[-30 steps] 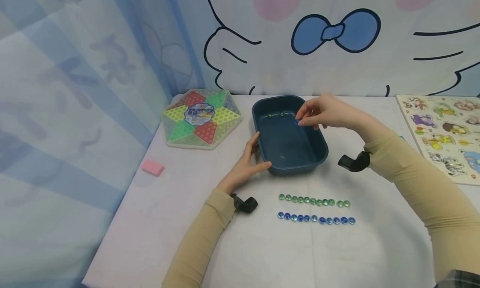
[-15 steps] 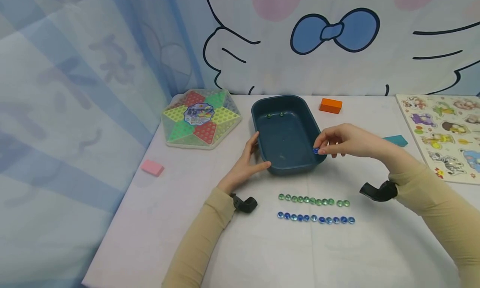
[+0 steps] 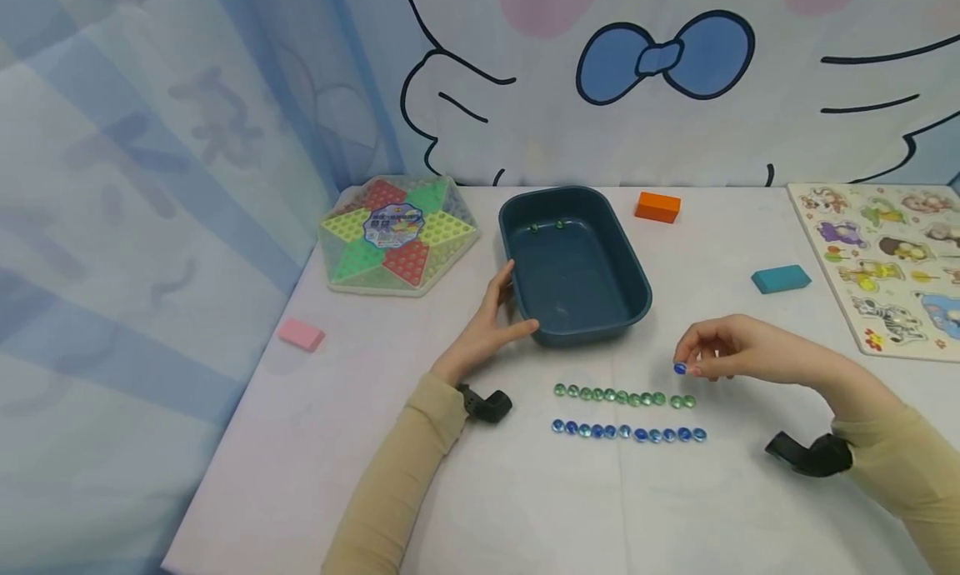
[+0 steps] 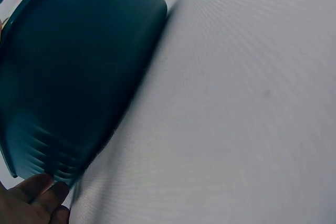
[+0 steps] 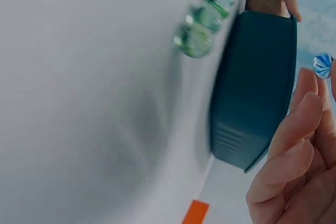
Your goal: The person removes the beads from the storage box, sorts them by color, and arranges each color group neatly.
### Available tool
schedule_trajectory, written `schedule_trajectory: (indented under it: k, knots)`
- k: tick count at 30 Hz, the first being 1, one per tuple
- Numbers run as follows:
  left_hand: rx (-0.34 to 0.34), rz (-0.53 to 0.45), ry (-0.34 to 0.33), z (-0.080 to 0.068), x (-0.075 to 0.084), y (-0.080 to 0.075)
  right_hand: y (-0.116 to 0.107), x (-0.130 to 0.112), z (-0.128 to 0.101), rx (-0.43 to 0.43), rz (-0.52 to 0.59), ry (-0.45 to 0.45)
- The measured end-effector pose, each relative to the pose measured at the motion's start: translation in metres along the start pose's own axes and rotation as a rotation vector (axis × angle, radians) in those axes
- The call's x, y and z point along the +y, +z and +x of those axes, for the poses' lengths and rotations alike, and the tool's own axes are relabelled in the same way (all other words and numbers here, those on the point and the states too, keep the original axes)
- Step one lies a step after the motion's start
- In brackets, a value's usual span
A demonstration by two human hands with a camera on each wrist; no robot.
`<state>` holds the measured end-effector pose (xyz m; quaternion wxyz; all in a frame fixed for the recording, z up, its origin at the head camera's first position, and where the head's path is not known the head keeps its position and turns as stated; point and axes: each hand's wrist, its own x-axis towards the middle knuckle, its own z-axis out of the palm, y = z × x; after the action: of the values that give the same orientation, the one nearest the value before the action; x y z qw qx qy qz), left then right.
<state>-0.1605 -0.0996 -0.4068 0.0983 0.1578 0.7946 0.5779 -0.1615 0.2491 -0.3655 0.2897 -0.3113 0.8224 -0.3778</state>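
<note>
A dark blue tub (image 3: 628,268) stands mid-table with two green marbles (image 3: 546,225) at its far end. My left hand (image 3: 491,323) holds the tub's near left corner, fingers along the wall and thumb on the front (image 4: 39,195). My right hand (image 3: 720,357) pinches a blue marble (image 3: 680,368) (image 5: 322,65) just above the right end of the green marble row (image 3: 624,397) (image 5: 202,27). A row of blue marbles (image 3: 628,432) lies in front of the green row.
A hexagonal checkers board (image 3: 397,235) lies at the back left and a pink block (image 3: 302,335) near the left edge. An orange block (image 3: 657,207) and a teal block (image 3: 780,279) lie to the right of the tub. A picture puzzle board (image 3: 885,262) sits at far right.
My right hand has carried the blue marble out of the tub, toward me and to the right, down to the right end of the rows. The left hand stays on the tub.
</note>
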Motion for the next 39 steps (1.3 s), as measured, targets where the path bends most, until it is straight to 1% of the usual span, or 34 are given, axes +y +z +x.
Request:
schedule_trajectory:
  k: [2,6,12,14,19,23,31,36,39]
  knots:
    - [0.000,0.004,-0.002,0.000,0.001,0.000,0.004,0.006,-0.008,-0.024,0.019,-0.022]
    - [0.005,0.005,-0.002,0.001,-0.002,0.000,0.010,0.016,-0.020,-0.054,0.038,-0.015]
    - [0.020,0.014,-0.006,0.012,-0.029,0.002,0.015,0.029,-0.032,-0.063,0.002,0.022]
    - [0.024,0.020,-0.001,0.014,-0.034,0.002,0.018,0.034,-0.035,-0.069,-0.010,0.012]
    - [0.038,0.019,0.007,0.014,-0.034,0.002,0.023,0.043,-0.040,-0.083,-0.005,-0.036]
    - [0.039,0.020,-0.001,0.014,-0.034,0.002,0.026,0.046,-0.039,-0.094,-0.001,-0.046]
    - [0.045,0.026,-0.002,0.014,-0.034,0.002,0.029,0.042,-0.035,-0.096,-0.032,-0.020]
    - [0.042,0.022,0.001,0.014,-0.035,0.002,0.029,0.040,-0.035,-0.106,-0.015,0.010]
    - [0.037,0.018,0.010,0.014,-0.036,0.002,0.030,0.040,-0.036,-0.113,-0.007,0.012]
